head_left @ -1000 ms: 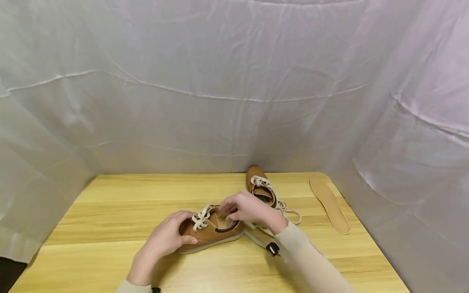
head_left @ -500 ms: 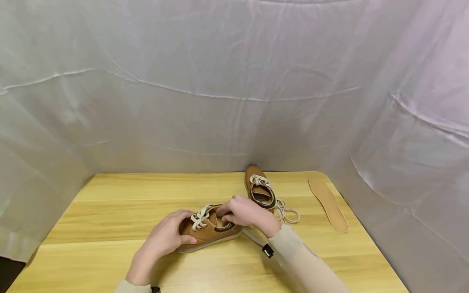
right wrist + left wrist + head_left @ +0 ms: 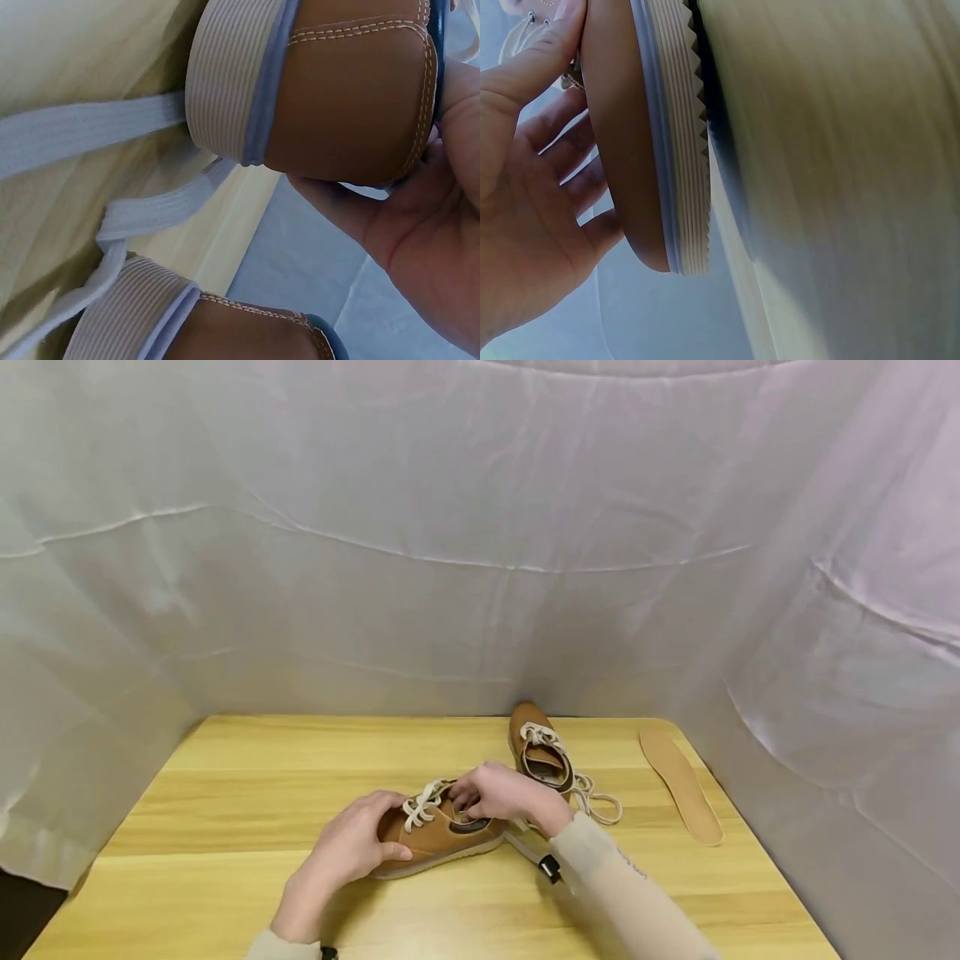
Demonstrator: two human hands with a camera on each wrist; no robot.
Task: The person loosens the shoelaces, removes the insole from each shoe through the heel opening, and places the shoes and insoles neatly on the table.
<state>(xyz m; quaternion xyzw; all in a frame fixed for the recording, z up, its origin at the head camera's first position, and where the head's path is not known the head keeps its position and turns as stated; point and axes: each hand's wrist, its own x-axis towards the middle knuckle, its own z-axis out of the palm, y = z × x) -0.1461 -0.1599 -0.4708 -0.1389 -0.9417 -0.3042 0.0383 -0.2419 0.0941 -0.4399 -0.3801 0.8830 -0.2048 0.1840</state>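
A brown lace-up shoe (image 3: 431, 845) stands on its sole, its toe pointing left. Around its toe my left hand (image 3: 343, 842) holds on, thumb on the near side and fingers over the far side. My right hand (image 3: 504, 790) reaches into the foot opening from the heel end, the fingertips hidden inside; I cannot tell what they hold. In the right wrist view one finger (image 3: 330, 199) lies along the outside of the heel (image 3: 345, 105). White laces (image 3: 420, 806) cross the shoe's tongue.
A second brown shoe (image 3: 527, 720) stands behind, toe against the grey curtain (image 3: 420, 635). Loose white laces (image 3: 606, 808) trail beside its heel. A tan insole (image 3: 681, 787) lies near the right edge of the wooden table (image 3: 247, 793).
My right hand has lowered and its fingers have gone deeper into the shoe, covering more of the opening. My left hand keeps its grip on the toe.
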